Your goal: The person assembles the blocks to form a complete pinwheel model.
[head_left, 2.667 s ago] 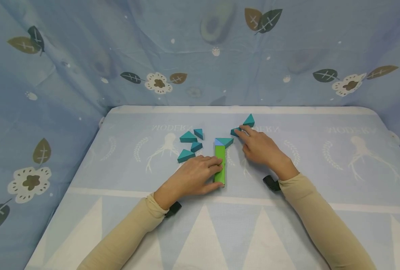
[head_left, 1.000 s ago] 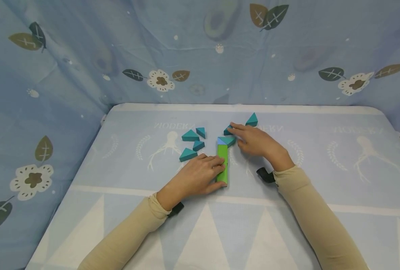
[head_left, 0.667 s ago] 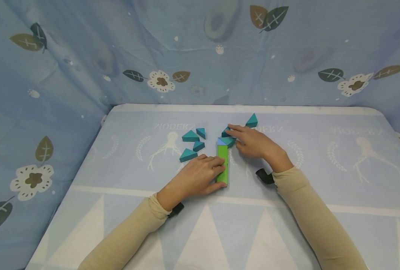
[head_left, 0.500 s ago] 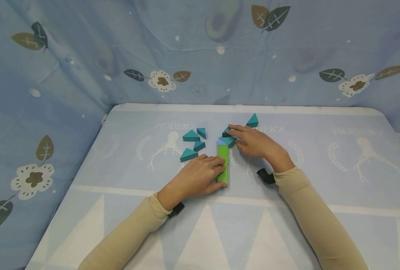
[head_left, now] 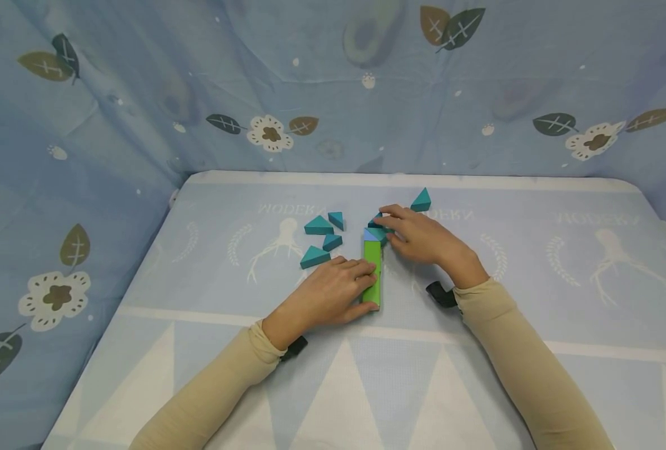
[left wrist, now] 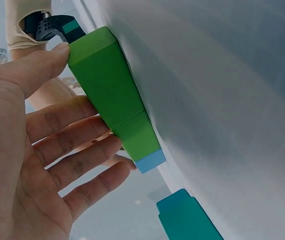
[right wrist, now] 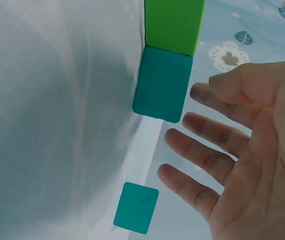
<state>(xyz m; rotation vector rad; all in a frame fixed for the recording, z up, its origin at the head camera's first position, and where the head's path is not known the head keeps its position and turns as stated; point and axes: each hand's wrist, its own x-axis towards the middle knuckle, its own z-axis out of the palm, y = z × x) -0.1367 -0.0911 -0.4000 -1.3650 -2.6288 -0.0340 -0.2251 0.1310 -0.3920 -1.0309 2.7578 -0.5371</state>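
Two green blocks (head_left: 372,256) lie end to end on the table, their seam showing in the left wrist view. My left hand (head_left: 330,290) rests at their left side, fingertips on the green and thumb at the near end. A light-blue triangular block (head_left: 370,235) meets their far end, beside a teal triangular block (right wrist: 162,85). My right hand (head_left: 423,236) has extended fingers, its fingertips on a small teal triangular block (head_left: 375,221) just beyond the light-blue one. Its thumb is right at the teal block's right corner. My right fingers partly cover both teal pieces.
Several loose teal triangular blocks (head_left: 318,226) lie left of the green column. Another teal triangle (head_left: 421,200) sits near the back edge, beyond my right hand. A patterned blue curtain (head_left: 333,81) hangs behind the patterned table cover (head_left: 535,269).
My right hand has moved left, sliding the small teal block toward the column's far end. Its thumb is now at the teal triangle beside the light-blue one. My left hand stays on the green blocks.
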